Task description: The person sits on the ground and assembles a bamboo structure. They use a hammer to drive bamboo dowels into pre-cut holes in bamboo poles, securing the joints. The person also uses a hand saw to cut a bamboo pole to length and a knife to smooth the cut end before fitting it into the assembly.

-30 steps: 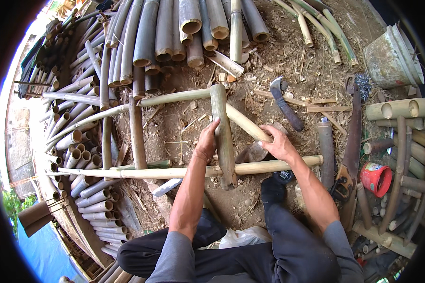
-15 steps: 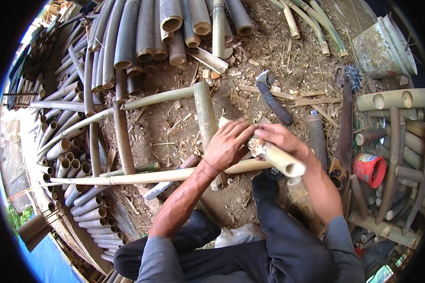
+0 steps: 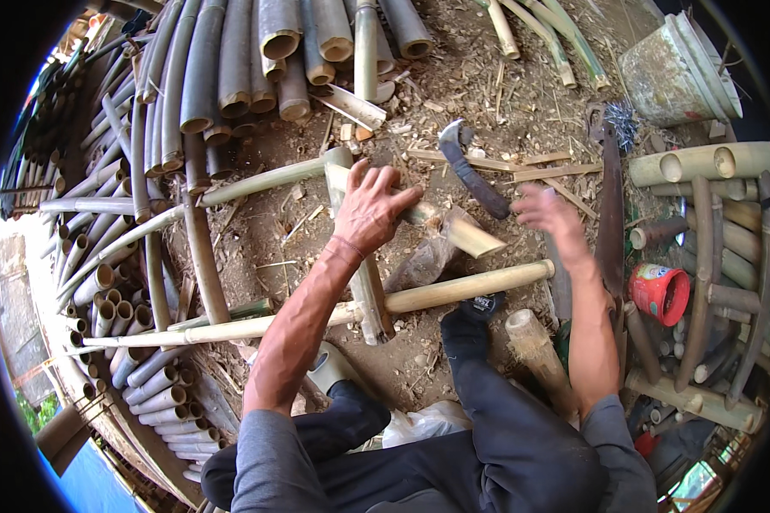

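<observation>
My left hand (image 3: 375, 209) is closed over a short bamboo tube (image 3: 475, 239), holding it slanted with its pale, angled cut end toward the right. Part of the tube lies hidden under my fingers. To the right, my right hand (image 3: 556, 221) hangs in the air, blurred, fingers apart and nothing in it. Below the tube a long, pale bamboo pole (image 3: 470, 286) runs crosswise, meeting a thicker bamboo post (image 3: 370, 299). A dark brown wooden piece (image 3: 419, 263) rests beside that joint. Between the hands, farther off, lies a hooked blade with a dark handle (image 3: 481, 188).
Stacked bamboo tubes (image 3: 231, 64) fill the far left. A saw (image 3: 610, 188) lies at the right, near a red container (image 3: 659, 292) and a dirty white bucket (image 3: 676, 77). Close to my right knee stands a bamboo stump (image 3: 535, 342). Chips litter the ground.
My right hand has let go of the bamboo tube and moved up and right. My left hand holds the tube alone, farther away and to the left. The whole view has shifted slightly.
</observation>
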Motion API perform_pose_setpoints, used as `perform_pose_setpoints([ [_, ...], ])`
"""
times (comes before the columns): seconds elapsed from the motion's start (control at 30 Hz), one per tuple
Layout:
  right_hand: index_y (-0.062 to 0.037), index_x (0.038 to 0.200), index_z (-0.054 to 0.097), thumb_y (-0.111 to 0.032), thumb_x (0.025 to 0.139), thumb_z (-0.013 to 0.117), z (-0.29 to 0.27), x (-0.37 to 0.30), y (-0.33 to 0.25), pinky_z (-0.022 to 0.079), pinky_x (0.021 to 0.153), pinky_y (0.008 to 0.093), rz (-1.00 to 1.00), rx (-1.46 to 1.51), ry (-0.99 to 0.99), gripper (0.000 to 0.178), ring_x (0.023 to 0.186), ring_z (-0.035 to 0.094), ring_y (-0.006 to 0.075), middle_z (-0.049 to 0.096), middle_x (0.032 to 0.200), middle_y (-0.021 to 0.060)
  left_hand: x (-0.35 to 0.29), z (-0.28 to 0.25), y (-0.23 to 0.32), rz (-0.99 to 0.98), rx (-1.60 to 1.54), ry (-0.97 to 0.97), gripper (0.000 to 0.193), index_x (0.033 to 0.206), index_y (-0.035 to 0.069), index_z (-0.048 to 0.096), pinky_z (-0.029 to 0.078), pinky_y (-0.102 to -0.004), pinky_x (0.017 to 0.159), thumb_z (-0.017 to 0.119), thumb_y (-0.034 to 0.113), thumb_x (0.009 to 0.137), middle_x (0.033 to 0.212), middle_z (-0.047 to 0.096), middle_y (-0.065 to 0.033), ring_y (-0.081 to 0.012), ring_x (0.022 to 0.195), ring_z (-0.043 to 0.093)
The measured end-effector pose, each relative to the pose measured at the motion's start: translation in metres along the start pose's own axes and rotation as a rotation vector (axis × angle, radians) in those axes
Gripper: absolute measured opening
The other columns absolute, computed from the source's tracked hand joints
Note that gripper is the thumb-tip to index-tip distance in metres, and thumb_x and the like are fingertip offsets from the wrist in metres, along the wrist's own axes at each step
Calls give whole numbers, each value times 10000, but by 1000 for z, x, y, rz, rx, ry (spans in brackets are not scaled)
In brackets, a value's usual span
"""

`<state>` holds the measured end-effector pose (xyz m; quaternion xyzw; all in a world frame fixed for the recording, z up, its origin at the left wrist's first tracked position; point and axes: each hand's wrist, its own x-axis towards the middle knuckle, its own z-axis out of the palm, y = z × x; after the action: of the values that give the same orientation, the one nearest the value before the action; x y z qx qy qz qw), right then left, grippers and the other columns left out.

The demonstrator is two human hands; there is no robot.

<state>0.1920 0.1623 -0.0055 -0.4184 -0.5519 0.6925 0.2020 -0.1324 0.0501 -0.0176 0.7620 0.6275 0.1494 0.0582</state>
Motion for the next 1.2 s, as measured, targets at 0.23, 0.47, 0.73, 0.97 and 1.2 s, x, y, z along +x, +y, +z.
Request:
perform_pose_setpoints([
  [0.23,43,1387,499,-375,936,663,62,10,42,479,986,359,139,-381,-481,636,1112,632,250,659,1226,218,-18,42,29,-53,106,-41,622,1335,232,550,222,-551,1194,789,189,762,1271,488,-101,-267,1284,447],
  [0.47,24,1369,501,-119,861,763,68,14,62,494,991,355,165,-154,-395,589,1132,609,220,640,1235,172,-75,36,-20,-1200,-790,152,740,1313,-20,453,535,-421,894,855,285,772,1178,564,-181,-253,1053,593],
  [0.73,23,1310,546,-103,815,801,56,9,67,511,926,339,138,-239,-349,571,1061,643,196,684,1171,166,-75,27,-5,-1013,-1334,248,567,1214,10,523,540,-308,675,814,260,796,926,631,-74,-154,774,612],
  [0.97,20,1306,549,-108,810,797,62,6,74,495,970,366,137,-149,-342,570,1100,633,227,675,1167,158,-78,18,-11,-1048,-1455,172,525,1212,40,519,569,-343,693,781,326,858,981,652,-99,-187,788,652],
  [1.2,22,1310,546,-60,809,786,68,-1,71,490,988,359,142,-136,-338,561,1091,625,217,657,1173,144,-83,19,-5,-1012,-1581,222,416,1223,67,547,565,-336,714,677,356,954,1074,675,-92,-182,826,650],
])
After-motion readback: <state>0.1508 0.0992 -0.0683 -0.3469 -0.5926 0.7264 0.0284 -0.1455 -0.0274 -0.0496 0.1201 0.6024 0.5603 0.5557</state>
